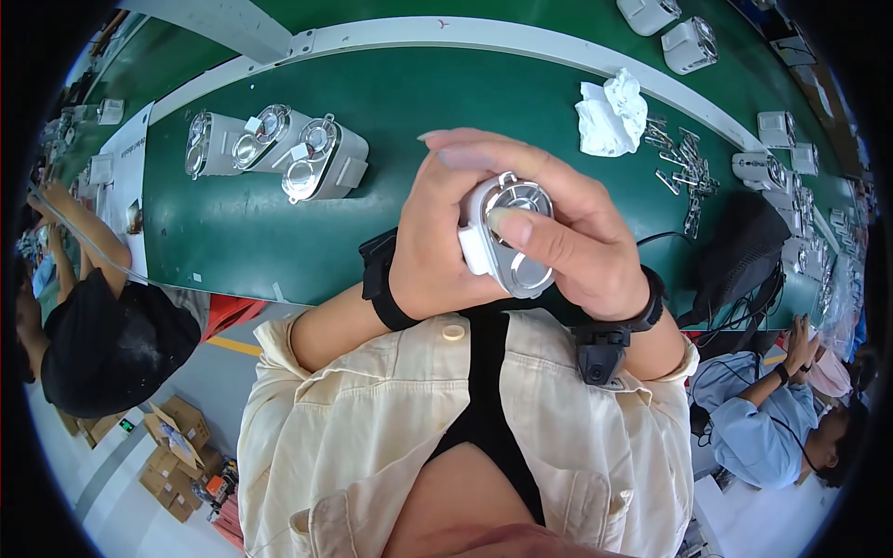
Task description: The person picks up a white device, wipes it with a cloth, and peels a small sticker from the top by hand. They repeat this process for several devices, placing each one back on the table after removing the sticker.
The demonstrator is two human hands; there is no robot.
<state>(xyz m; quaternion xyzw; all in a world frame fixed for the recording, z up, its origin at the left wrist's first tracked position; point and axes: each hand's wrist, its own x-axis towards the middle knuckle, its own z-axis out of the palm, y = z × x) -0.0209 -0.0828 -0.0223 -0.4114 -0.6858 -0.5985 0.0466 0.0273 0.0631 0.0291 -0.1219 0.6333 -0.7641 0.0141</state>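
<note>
Close in front of my chest I hold a white oval housing [517, 262] with two round, shiny silver caps and a white side tab. What kind of device it is I cannot tell. My left hand [435, 219] wraps the housing from the left, its fingers reaching over the far side. From the right, my right hand [588, 244] grips it too, with the thumb lying across the upper cap. Both hands are closed on it, and its far side is hidden by them. Three similar housings [326, 160] lie together on the green table [251, 232] to the left.
Crumpled white tissue [612, 116] and a pile of small metal clips [686, 172] lie at the right. A black bag [739, 256] with cables sits near the right edge. A white rail [437, 33] crosses the far side. More housings [786, 172] stand far right. People work on both sides.
</note>
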